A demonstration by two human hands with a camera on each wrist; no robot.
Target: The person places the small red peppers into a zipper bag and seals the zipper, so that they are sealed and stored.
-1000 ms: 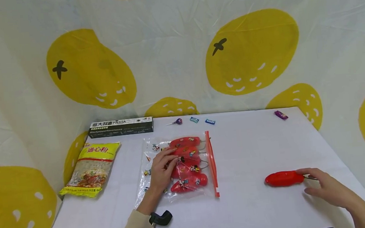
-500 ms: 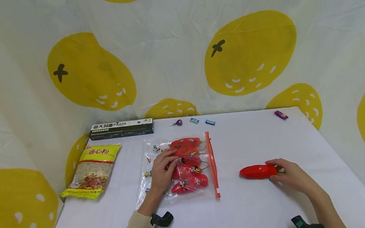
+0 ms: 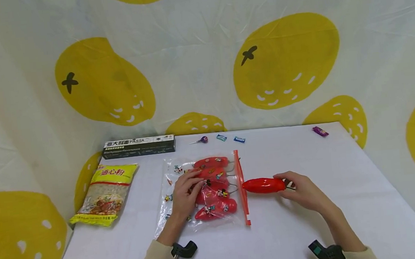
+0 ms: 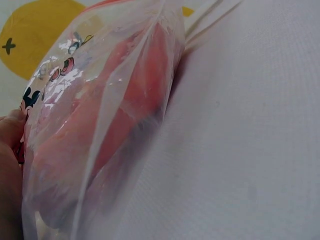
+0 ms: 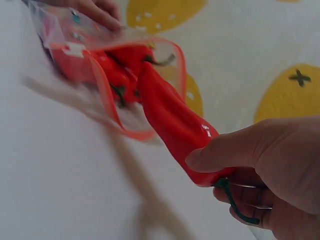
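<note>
My left hand [image 3: 184, 195] lies over a clear zip bag [image 3: 162, 209] with cartoon prints and a red zip edge, gripping its upper film. Inside the bag are several red peppers [image 3: 216, 209], their stems toward the zip side. In the right wrist view the bag's mouth [image 5: 184, 70] gapes in a loop. My right hand [image 3: 302, 191] pinches another red pepper [image 3: 262, 185] by its stem end, thumb on one side and fingers on the other. That pepper's tip points left and overlaps the bag's red edge. The left wrist view shows the bag [image 4: 115, 100] from the side, with my thumb at its edge.
A yellow bag of pasta [image 3: 106, 195] lies at the left, with a pasta box [image 3: 138, 147] behind it. Along the back are a lollipop [image 3: 203, 139], two small wrapped candies [image 3: 239, 139] and a purple candy [image 3: 320, 131]. A lemon-print curtain [image 3: 194, 65] hangs behind the table.
My right hand has carried the red pepper leftward from the right side of the table up to the bag's zip edge. My left hand and the bag have stayed in place.
</note>
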